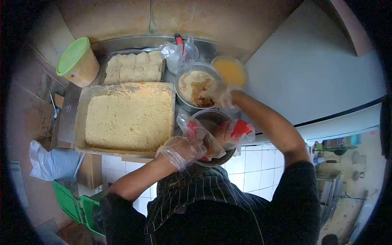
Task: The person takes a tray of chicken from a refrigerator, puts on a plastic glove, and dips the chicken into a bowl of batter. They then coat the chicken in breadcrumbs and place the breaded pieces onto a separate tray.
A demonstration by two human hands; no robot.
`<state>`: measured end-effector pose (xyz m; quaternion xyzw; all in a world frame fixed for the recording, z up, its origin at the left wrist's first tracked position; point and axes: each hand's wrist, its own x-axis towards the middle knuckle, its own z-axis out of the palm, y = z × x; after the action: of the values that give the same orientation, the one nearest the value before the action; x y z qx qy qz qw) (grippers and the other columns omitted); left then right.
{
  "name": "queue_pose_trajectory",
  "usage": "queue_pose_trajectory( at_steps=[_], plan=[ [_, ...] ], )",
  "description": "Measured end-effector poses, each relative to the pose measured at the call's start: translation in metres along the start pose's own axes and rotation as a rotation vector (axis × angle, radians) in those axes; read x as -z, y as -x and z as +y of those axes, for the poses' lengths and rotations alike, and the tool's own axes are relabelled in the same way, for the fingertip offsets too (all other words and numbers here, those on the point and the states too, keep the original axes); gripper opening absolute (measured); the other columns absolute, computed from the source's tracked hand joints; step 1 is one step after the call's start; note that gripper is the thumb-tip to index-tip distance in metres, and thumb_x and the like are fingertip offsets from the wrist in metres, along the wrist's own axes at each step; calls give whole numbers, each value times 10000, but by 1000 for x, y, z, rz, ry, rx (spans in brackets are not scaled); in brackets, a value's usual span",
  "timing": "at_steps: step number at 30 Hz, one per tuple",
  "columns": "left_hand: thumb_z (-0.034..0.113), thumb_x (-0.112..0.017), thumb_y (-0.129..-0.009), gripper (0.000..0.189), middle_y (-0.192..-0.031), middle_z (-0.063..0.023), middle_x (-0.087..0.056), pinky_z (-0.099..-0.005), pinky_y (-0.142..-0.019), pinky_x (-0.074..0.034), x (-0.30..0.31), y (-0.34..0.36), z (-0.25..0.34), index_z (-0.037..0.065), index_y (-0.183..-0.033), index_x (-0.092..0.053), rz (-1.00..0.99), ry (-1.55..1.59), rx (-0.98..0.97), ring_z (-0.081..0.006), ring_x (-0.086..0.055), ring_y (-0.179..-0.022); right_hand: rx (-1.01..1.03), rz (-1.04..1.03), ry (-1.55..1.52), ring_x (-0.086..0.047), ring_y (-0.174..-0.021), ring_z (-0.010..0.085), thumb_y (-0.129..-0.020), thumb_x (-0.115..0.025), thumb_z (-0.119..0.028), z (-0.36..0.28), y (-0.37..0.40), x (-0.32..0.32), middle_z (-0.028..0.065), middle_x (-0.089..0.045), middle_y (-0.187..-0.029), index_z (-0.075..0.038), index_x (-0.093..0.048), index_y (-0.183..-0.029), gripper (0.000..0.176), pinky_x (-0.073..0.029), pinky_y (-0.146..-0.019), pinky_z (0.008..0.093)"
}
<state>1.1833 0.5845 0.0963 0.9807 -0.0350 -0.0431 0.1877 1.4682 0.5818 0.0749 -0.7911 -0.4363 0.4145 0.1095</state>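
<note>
My left hand (181,151), in a clear plastic glove, is closed at the near right corner of the crumb tray, its fingers on the edge of a clear plastic bag with red print (192,127). The bag lies open in a metal bowl (213,164), and some brown stuff shows in it. My right hand (223,97), also gloved, reaches over the rim of a second metal bowl (178,90). Brown, wet-looking pieces (199,92) lie in a creamy liquid (192,77) beside its fingers. Motion blur and the glove hide how those fingers are set.
A large tray of pale crumbs (128,118) stands at left, with a smaller tray of coated pieces (134,67) behind. Around them are a green-lidded tub (79,63), a bagged container with a red handle (179,55) and a bowl of yellow liquid (230,71). A white surface (310,73) extends right.
</note>
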Motion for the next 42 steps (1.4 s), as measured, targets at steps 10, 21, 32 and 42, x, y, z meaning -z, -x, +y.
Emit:
queue_pose_trajectory(
  at_steps=[10,21,32,42],
  plan=[
    [310,-497,-896,232,-929,-41,-666,-410,-621,-545,-38,6,-20,213,-1075,-611,206,137,-216,-258,-661,-723,321,-326,94,-628,-900,234,-836,-580,-70,15,106,-115,113,-655,-958,-43,-646,-1009,187,-494,-862,298],
    [367,-573,-855,197,-779,-33,-645,-386,-570,-556,-56,2,-32,246,-996,-638,267,80,-326,-252,-663,-674,81,-84,216,-614,-939,242,-842,-570,-98,71,55,-216,119,-646,-992,-43,-628,-1035,209,-469,-897,310],
    [304,-616,-831,458,-1277,-103,-533,-430,-855,-522,-20,-15,-19,160,-1255,-516,41,299,-250,-302,-547,-1145,74,-139,-110,-599,-978,250,-848,-560,-127,70,71,-182,125,-637,-1025,-43,-611,-1060,234,-445,-933,323],
    [379,-791,-671,1094,-1319,-326,-439,-449,-985,-431,-83,-29,-39,-17,-1473,-161,136,510,39,-416,-515,-1177,182,-308,-235,-586,-1014,257,-853,-551,-152,40,121,-136,130,-629,-1055,-44,-595,-1083,258,-424,-965,334]
  ],
)
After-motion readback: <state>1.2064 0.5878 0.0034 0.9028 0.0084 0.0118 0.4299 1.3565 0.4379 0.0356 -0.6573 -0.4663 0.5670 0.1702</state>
